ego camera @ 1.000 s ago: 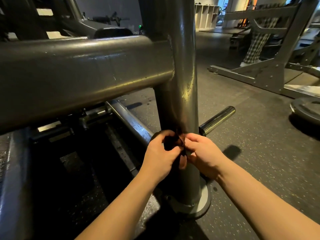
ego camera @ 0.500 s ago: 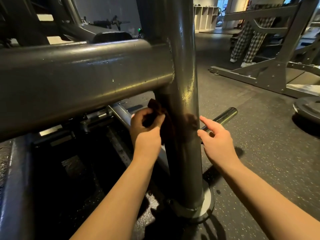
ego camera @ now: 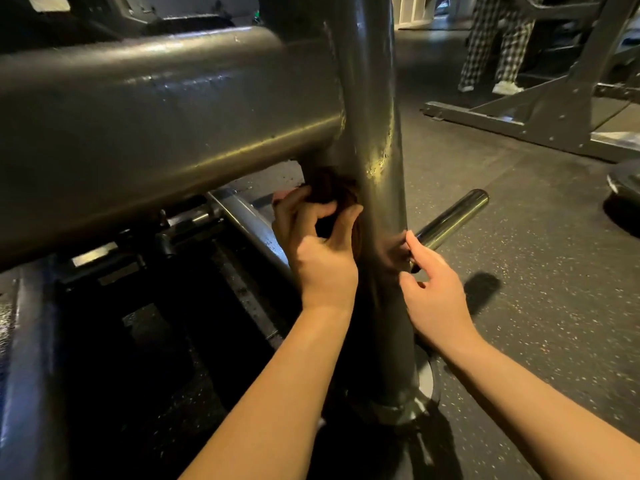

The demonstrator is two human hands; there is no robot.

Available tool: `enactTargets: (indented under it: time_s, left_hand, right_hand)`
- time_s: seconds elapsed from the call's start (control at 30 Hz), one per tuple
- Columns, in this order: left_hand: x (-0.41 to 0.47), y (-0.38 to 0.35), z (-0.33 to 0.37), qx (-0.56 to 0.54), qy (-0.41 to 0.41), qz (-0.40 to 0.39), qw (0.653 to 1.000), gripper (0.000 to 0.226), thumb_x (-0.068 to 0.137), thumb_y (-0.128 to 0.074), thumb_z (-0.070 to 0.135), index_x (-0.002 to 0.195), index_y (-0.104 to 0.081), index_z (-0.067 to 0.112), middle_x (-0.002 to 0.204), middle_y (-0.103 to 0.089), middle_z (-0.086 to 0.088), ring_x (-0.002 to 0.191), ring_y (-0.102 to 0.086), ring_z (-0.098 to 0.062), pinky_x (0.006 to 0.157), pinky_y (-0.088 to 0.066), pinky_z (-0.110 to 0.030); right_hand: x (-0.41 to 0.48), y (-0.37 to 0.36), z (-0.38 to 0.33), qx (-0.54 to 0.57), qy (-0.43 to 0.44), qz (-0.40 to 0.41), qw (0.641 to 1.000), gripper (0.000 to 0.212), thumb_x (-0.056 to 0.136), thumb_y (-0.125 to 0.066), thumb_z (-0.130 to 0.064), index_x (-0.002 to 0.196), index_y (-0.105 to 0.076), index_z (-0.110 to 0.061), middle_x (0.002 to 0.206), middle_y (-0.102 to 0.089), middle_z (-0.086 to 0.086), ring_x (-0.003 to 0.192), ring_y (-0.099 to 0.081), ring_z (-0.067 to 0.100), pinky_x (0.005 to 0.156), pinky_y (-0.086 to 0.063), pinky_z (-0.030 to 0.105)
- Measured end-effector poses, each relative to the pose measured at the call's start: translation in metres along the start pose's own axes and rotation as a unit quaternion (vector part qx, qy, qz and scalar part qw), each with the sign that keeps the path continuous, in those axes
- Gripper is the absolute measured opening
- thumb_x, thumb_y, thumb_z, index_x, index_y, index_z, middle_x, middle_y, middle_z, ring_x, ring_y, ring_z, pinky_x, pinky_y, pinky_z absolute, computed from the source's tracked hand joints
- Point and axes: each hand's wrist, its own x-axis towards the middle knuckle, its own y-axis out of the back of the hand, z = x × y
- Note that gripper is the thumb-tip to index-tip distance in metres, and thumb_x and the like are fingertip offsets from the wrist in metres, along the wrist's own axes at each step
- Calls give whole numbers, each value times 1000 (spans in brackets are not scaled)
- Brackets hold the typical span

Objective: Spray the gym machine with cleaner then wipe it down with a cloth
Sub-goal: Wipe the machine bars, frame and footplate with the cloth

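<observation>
**Hands at a gym machine post, one wiping with a dark cloth**

A dim gym with a dark, speckled rubber floor [ego camera: 519, 289]. 2 bare forearms reach up from the bottom edge, one on each side of a grey steel upright post [ego camera: 377, 133] of the machine.

The left hand [ego camera: 318, 251] has its fingers and thumb curled round a bunched dark brown cloth [ego camera: 329, 185]. It presses the cloth against the left side of the post, just under the joint with a thick horizontal tube [ego camera: 156, 116].

The right hand [ego camera: 436, 289] sits lower, on the right side of the post, and holds nothing. Its fingers are loosely extended, with the forefinger tip and thumb touching the metal. The 2 hands are apart, with the post between them.

Behind the right hand, a chrome peg [ego camera: 450, 216] juts out to the right. Farther back stand another machine frame [ego camera: 554, 112] and a person in checked trousers [ego camera: 485, 39].
</observation>
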Motion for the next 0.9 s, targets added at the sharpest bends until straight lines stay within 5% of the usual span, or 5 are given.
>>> enactTargets:
  time_s: [0.13,0.3,0.5,0.63,0.9]
  left_hand:
    - [-48,8,-24,-24,118,-4,993,30,80,-85,23,79,-60,40,114,-59,5,111,-63,-25,95,-53,-34]
    - [-117,27,-58,63,293,-105,948,33,75,-87,29,69,-56,34,112,-48,34,116,-58,-19,101,-50,-48]
    - [-96,28,-52,48,205,-129,969,24,70,-78,50,75,-58,39,113,-46,29,115,-59,-27,96,-52,-52]
    - [-85,24,-47,35,114,-103,988,23,77,-82,40,80,-59,37,121,-46,29,119,-58,-28,98,-53,-49]
    - [-164,36,-99,104,241,-173,949,34,71,-87,40,78,-57,27,126,-44,26,122,-55,-22,99,-53,-51]
  right_hand:
    - [-8,-10,11,-1,2,11,1000,70,95,-56,3,158,-39,-24,151,-49,-7,143,-40,10,122,-31,33]
    - [-14,-19,18,3,-9,10,1000,77,95,-51,7,161,-32,-28,157,-40,-12,143,-31,3,116,-23,16]
    - [-28,-23,36,11,-47,-5,999,77,94,-50,6,160,-32,-29,156,-44,-9,147,-32,9,123,-26,30]
    - [-37,-23,48,26,-80,2,996,71,95,-49,6,157,-39,-27,149,-47,-10,143,-38,8,124,-32,41]
    - [-55,-23,72,42,-93,-4,995,67,95,-49,6,153,-48,-27,147,-48,-10,140,-42,5,117,-41,43]
